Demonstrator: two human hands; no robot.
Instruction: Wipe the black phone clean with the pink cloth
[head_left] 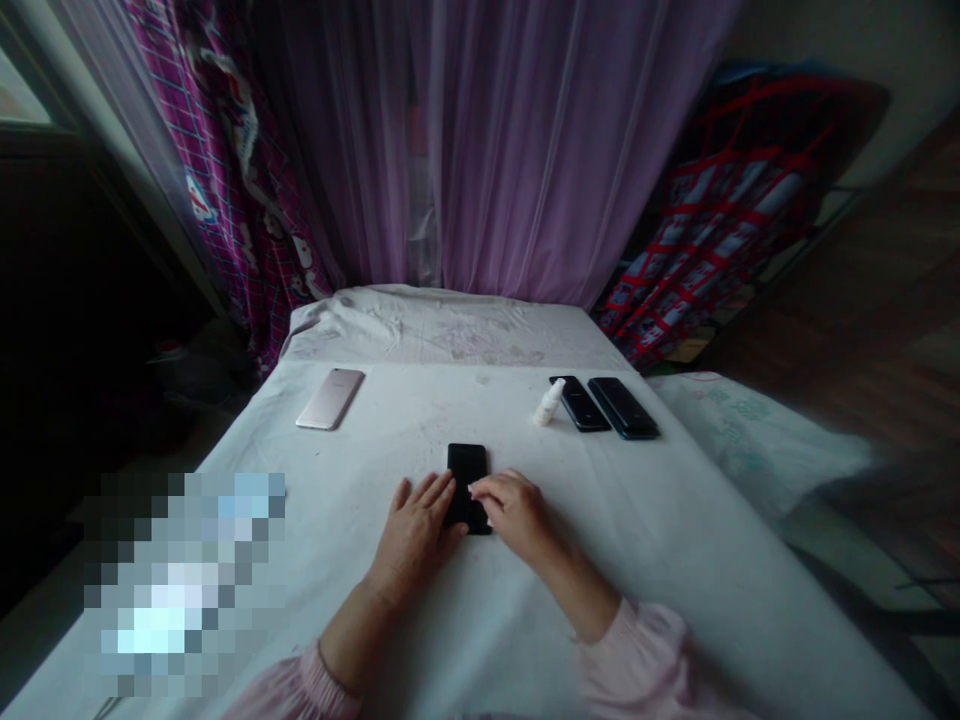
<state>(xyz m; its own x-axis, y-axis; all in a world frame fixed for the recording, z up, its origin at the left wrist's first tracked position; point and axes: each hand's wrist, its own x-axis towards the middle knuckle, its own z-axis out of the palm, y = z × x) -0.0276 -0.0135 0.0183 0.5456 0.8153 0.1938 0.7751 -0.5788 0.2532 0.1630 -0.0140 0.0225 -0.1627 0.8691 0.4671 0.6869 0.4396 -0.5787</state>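
A black phone (466,468) lies flat on the white tablecloth (480,610) in front of me, its dark screen up. Along its left edge rests my left hand (420,520), fingers stretched out and flat, the thumb near the lower end. Over the screen's right side, my right hand (517,505) is closed in a pinch. Bits of a small white piece (472,490) show at its fingertips; whether it is tissue or cloth I cannot tell. Most of that piece is hidden by the fingers.
At the back left lies a pale pink phone (331,400). A small white bottle (550,402) stands at the back right, beside a dark phone (581,404) and some stacked dark phones (624,407). A pixelated bright patch (180,590) covers the left front. Purple curtains (517,150) hang behind.
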